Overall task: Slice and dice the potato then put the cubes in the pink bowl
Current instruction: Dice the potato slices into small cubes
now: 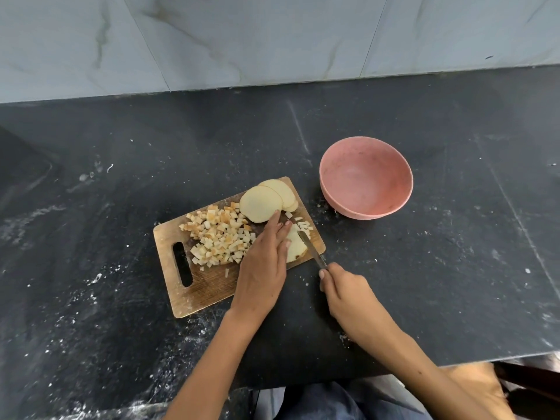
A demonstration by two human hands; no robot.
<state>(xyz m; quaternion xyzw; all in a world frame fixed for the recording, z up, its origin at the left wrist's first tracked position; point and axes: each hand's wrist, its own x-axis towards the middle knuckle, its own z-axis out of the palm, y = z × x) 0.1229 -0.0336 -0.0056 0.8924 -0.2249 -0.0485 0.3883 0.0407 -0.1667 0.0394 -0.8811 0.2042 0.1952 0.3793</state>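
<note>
A wooden cutting board [209, 286] lies on the dark counter. A heap of potato cubes [218, 234] covers its middle. Three round potato slices [263, 201] overlap at its far corner. My left hand [263, 262] presses straight fingers on a potato slice [295, 247] at the board's right edge. My right hand [342, 289] grips the handle of a knife [310, 245], whose blade cuts into that slice. A few fresh cubes [304, 225] lie beyond the blade. The pink bowl [333, 171] stands empty to the right of the board.
The dark stone counter [439, 268] is dusted with white specks and crumbs. A marble-tiled wall [272, 40] rises at the back. The counter's front edge runs at the lower right, with my legs below it.
</note>
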